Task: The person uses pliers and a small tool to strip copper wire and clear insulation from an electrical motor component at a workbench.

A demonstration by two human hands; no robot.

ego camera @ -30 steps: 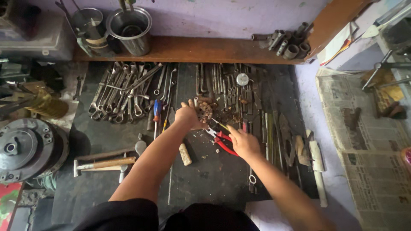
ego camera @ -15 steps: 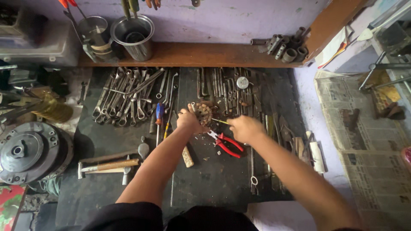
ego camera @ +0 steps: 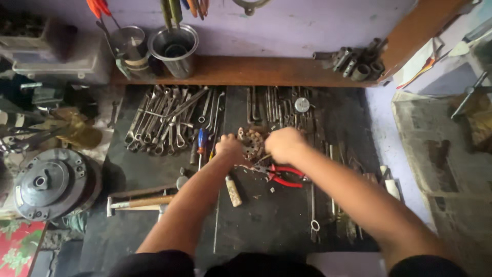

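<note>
both hands meet over a rusty round part with holes point(ego camera: 252, 142) that lies on the dark mat point(ego camera: 266, 220). the left hand point(ego camera: 229, 148) is curled against the part's left edge, fingers closed on its rim, so the part sits just to the right of that hand. the right hand point(ego camera: 285, 144) is bunched in a narrow fist touching the part's right side; it may be pinching something small against it, but the fingers hide that and i cannot tell. just below the right hand lie red-handled pliers point(ego camera: 281, 174), close to it but not held. below the left hand rests a short pale wooden handle point(ego camera: 233, 191). up and left of the left hand spreads a heap of spanners point(ego camera: 164, 123), and farther down-left a hammer point(ego camera: 138, 202). above both hands, on a wooden shelf point(ego camera: 246, 72), stand two metal cups point(ego camera: 174, 48).
</note>
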